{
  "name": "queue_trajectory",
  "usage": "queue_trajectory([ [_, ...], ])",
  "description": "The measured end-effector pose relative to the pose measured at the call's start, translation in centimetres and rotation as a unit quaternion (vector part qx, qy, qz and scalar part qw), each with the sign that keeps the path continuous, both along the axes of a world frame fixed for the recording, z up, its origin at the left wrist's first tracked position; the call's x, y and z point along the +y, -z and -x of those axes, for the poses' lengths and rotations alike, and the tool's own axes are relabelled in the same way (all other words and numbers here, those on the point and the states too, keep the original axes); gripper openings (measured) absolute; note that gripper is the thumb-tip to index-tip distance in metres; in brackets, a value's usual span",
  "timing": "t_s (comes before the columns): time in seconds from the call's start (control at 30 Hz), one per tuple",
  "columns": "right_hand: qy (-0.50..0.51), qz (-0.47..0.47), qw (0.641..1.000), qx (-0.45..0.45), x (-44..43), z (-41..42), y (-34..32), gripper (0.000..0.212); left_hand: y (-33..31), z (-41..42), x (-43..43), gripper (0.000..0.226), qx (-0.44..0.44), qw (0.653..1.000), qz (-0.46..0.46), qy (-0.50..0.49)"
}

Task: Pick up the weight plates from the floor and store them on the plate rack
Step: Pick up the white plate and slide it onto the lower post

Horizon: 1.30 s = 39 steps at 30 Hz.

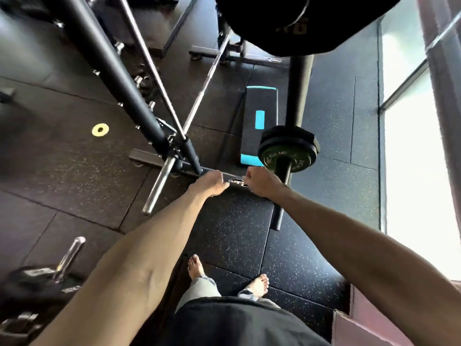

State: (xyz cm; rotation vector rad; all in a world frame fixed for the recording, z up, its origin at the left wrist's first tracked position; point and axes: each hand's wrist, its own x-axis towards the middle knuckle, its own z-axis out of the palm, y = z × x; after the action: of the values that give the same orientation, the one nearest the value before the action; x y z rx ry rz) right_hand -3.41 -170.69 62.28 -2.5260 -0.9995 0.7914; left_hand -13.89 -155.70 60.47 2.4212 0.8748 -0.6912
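Observation:
My left hand point(210, 183) and my right hand point(264, 182) reach forward and down, close together, fingers curled. Between them shows a dark strip with a white oval mark point(237, 182), in line with the rack's base bar point(147, 158). I cannot tell whether either hand holds anything. Just right of my right hand, a green-lettered plate point(287, 156) and black plates sit on a low black peg point(280, 211) of the plate rack post point(299, 91). A big black plate point(311, 23) hangs on the rack above. A small yellow plate point(100, 129) lies on the floor at the left.
A black frame upright point(112, 71) and a chrome barbell point(159, 186) slant across the left. A black-and-teal step platform point(259, 116) lies behind the rack. More plates on a chrome peg point(71, 253) sit at bottom left. A bright window runs along the right. My bare feet point(258, 285) stand on rubber tiles.

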Motion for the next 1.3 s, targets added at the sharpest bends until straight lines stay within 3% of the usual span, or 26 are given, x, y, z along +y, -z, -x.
queue_trajectory([
  [0.1, -0.089, 0.035, 0.995, -0.013, 4.0, 3.4, 0.8, 0.031, 0.2, 5.3, 3.5, 0.046, 0.006, 0.999, -0.005, -0.035],
  [0.27, -0.227, 0.114, 0.967, -0.029, 12.6, 10.3, 2.0, 0.035, 0.6, 15.2, 9.5, 0.041, 0.016, 0.993, 0.02, -0.118],
  [0.4, -0.271, 0.148, 0.951, -0.015, 20.7, 17.2, 3.4, 0.034, 1.1, 24.0, 15.0, 0.039, 0.012, 0.982, 0.046, -0.185],
  [0.67, -0.344, 0.128, 0.929, 0.039, 34.0, 31.3, 4.8, 0.034, 1.8, 38.2, 24.6, 0.049, 0.014, 0.957, 0.067, -0.281],
  [0.97, -0.415, 0.177, 0.892, 0.039, 45.3, 36.4, 8.9, 0.037, 5.4, 44.6, 34.3, 0.042, -0.001, 0.928, 0.115, -0.355],
  [1.3, -0.365, 0.202, 0.904, 0.092, 64.2, 33.6, 10.7, 0.033, 5.2, 43.1, 53.2, 0.027, 0.054, 0.928, 0.117, -0.349],
])
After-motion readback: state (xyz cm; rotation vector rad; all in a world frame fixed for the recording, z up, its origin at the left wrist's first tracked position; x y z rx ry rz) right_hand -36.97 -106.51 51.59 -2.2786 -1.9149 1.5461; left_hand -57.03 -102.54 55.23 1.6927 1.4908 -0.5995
